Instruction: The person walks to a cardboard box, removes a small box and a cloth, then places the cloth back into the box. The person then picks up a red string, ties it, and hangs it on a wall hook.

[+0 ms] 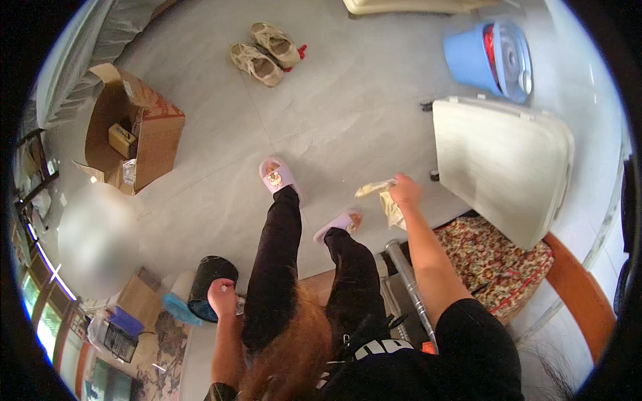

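Note:
My right hand [405, 191] grips a crumpled, pale yellowish piece [392, 210], cloth or thin packaging; I cannot tell which. It hangs over the floor, left of a white panel-like case [501, 165] that leans at the right. My left hand [222, 299] has curled fingers and is at the rim of a black cylindrical bin [213, 275]. A bit of clear plastic [241, 305] shows beside that hand, but whether the fingers hold it is unclear. Below are my legs in black trousers [276, 235] and my feet in lilac slippers [277, 176].
An open cardboard box [159, 145] with a small box [122, 140] inside stands on the left. Beige shoes [268, 52] lie ahead on the grey tiled floor [346, 100]. At the far right is a blue bucket [469, 57]. Metal tubes [409, 280] and a floral cloth [494, 260] are on my right.

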Motion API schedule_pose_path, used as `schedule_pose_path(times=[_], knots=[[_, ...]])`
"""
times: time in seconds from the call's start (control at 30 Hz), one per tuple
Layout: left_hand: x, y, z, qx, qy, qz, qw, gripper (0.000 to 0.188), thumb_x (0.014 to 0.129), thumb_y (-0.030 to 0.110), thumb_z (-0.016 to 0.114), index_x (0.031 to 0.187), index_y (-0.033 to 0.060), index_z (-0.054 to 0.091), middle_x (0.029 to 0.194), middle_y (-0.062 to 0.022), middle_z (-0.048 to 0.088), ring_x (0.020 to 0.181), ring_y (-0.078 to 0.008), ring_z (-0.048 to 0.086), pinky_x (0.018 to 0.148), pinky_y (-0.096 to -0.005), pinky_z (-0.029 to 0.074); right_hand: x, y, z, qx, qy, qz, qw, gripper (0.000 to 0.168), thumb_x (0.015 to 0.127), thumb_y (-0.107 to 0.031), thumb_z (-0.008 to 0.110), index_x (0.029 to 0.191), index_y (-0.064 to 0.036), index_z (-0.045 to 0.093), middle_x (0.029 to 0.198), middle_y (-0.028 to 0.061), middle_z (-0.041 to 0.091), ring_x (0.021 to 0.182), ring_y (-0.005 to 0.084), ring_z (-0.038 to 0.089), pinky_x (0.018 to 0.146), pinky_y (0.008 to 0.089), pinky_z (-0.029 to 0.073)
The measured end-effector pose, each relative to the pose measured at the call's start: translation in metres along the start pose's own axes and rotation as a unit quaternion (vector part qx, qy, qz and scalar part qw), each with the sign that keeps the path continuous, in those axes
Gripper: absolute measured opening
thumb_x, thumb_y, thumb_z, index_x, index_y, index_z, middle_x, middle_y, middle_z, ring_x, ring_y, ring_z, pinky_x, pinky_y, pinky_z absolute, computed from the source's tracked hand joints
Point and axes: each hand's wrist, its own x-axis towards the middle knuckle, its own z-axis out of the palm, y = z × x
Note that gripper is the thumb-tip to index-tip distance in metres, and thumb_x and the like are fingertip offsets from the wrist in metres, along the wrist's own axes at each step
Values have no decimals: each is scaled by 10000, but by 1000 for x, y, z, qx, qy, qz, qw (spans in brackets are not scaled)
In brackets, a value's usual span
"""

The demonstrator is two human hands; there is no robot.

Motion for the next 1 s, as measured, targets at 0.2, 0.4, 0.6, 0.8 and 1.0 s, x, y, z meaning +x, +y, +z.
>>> schedule_pose_path(times=[0.2, 0.4, 0.6, 0.8, 1.0], knots=[[49, -11, -26, -93, 32, -15, 995, 68, 608, -4, 528, 641, 38, 571, 658, -84, 564, 649, -223, 548, 637, -296, 428, 55, -106, -32, -19, 103, -223, 969, 107, 658, -96, 546, 763, -86, 560, 884, 97, 537, 780, 273, 545, 659, 363, 450], [52, 59, -59, -78, 50, 28, 995, 73, 613, 3, 544, 659, 46, 580, 676, -74, 570, 662, -207, 547, 634, -301, 428, 106, -237, -99, -103, 61, -325, 938, 130, 686, -153, 476, 790, -120, 546, 838, 58, 557, 777, 268, 544, 637, 375, 438], [56, 64, -63, -5, 21, -1, 1000, 87, 612, -3, 541, 668, 48, 583, 677, -71, 572, 664, -205, 547, 635, -301, 429, 162, -337, -123, -95, -93, -262, 956, 354, 688, -278, 490, 1020, -155, 503, 1053, 89, 508, 935, 251, 522, 748, 371, 435], [64, 76, -63, 30, -1, -39, 999, 109, 609, -14, 534, 683, 49, 585, 681, -73, 573, 668, -208, 547, 639, -302, 430, 204, -374, -117, -202, -145, -320, 914, 642, 682, -324, 544, 1264, -283, 277, 1303, 119, 274, 1022, 244, 493, 782, 366, 436], [84, 81, -49, -18, -6, -129, 991, 133, 598, -26, 522, 696, 41, 581, 692, -84, 573, 687, -230, 549, 651, -308, 434, 256, -423, -76, -300, -153, -311, 889, 731, 639, -320, 628, 1274, -294, 267, 1330, 122, 241, 1080, 266, 448, 829, 382, 418]])
